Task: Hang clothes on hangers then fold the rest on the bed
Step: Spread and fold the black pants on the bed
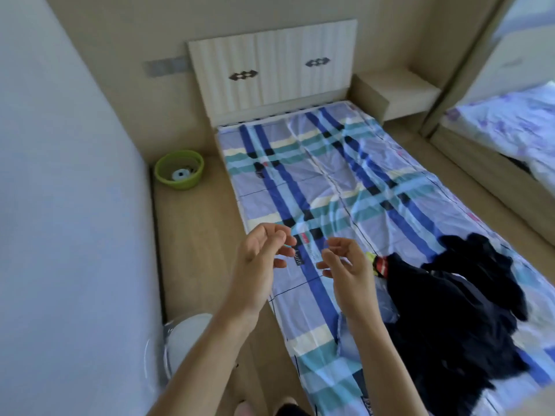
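Observation:
A bed (300, 181) with a blue, teal and cream plaid sheet fills the middle of the head view. A pile of dark navy clothes (450, 310) lies on its near right part, with a small red and yellow piece (379, 264) at its left edge and a pale blue garment (354, 334) partly under it. My left hand (261, 265) and my right hand (345, 265) hover side by side above the bed's near left edge, palms facing each other. Their fingers are loosely curled and hold nothing. No hangers are visible.
A green basket (180, 169) with a small round thing inside sits on the wooden floor left of the bed. A white round object (186, 340) stands by the left wall. A bedside shelf (399, 91) is right of the headboard (270, 70). A mirror (510, 115) lines the right side.

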A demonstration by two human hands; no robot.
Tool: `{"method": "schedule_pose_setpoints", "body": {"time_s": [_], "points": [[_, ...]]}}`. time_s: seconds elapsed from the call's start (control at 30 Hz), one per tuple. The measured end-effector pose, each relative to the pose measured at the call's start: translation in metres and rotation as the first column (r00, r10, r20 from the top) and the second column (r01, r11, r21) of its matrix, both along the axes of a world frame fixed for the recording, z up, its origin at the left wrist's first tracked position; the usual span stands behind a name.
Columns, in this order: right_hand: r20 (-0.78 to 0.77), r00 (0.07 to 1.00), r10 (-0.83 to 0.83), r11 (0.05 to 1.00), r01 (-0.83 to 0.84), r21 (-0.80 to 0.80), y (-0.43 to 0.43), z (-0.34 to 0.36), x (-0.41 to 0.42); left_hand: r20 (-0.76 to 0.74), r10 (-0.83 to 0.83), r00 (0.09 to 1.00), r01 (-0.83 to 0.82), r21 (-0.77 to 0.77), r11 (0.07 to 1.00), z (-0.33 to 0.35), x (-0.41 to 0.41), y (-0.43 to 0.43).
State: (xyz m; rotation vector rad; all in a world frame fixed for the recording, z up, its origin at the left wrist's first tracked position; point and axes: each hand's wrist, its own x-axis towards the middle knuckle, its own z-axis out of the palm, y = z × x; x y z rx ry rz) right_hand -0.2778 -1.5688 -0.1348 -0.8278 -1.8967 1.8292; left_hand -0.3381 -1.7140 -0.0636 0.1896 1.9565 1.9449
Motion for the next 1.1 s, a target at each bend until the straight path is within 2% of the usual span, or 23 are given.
{"method": "schedule_pose_setpoints", "body": {"time_s": [0.13, 0.37, 0.6, 0.7, 0.87, 1.0, 1.1], "points": [[0.018, 0.993, -0.117, 0.993, 0.118, -0.014, 0.023, -0.005, -0.027, 0.018, -0.125, 0.992, 0.125, -0.023, 0.992, -0.005, -0.042, 0.036], [0.016, 0.976, -0.217, 0.975, 0.218, -0.054, 0.058, -0.022, -0.08, 0.029, -0.233, 0.972, 0.235, -0.064, 0.97, -0.013, -0.097, 0.082], [0.026, 0.914, -0.405, 0.912, 0.406, -0.055, 0.091, -0.04, -0.124, 0.046, -0.43, 0.902, 0.433, -0.082, 0.898, -0.028, -0.165, 0.133], [0.045, 0.848, -0.528, 0.848, 0.53, -0.027, 0.103, -0.05, -0.144, 0.058, -0.566, 0.822, 0.569, -0.062, 0.82, -0.041, -0.195, 0.161], [0.079, 0.674, -0.734, 0.678, 0.732, 0.057, 0.106, -0.063, -0.168, 0.086, -0.782, 0.617, 0.787, -0.029, 0.617, -0.064, -0.244, 0.207], [0.088, 0.596, -0.798, 0.602, 0.792, 0.098, 0.11, -0.069, -0.162, 0.124, -0.832, 0.541, 0.838, 0.011, 0.546, -0.08, -0.255, 0.231], [0.121, 0.527, -0.841, 0.54, 0.834, 0.116, 0.118, -0.089, -0.151, 0.177, -0.858, 0.482, 0.873, -0.017, 0.487, -0.111, -0.254, 0.245]]}}
